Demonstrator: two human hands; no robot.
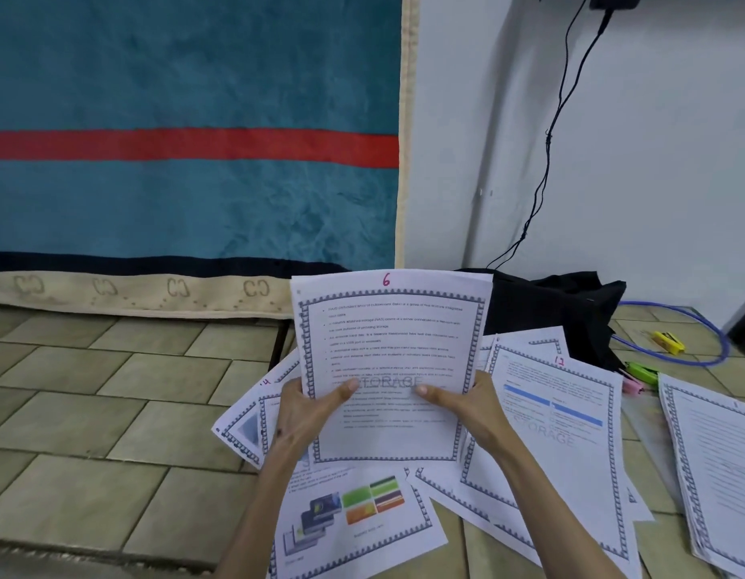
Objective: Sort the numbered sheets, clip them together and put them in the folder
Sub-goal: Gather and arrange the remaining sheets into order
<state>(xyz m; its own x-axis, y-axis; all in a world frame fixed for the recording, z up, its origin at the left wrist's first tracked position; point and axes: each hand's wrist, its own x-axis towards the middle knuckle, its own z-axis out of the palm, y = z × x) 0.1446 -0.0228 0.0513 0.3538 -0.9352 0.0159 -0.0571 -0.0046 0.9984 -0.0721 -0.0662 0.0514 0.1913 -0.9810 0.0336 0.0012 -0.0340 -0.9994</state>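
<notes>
Both hands hold up a small stack of sheets (pixel 389 369) topped by the page marked 6, left hand (pixel 308 411) gripping its left edge, right hand (pixel 471 405) its right, above loose sheets (pixel 542 415) scattered on the tiled floor (pixel 112 411)

Bare tiled floor (pixel 112 411) lies open to the left, up to the hanging blanket (pixel 187 194) that closes off the far side. Ahead and to the right, loose sheets (pixel 546 411) cover the floor, overlapping one another. A black bag (pixel 563 315) stands behind them against the wall, with a cable (pixel 550 131) hanging down to it. Further right, a stack of sheets (pixel 713 465) lies near the frame's edge; clips (pixel 642 371) and a blue cord (pixel 705 328) lie between it and the bag.
</notes>
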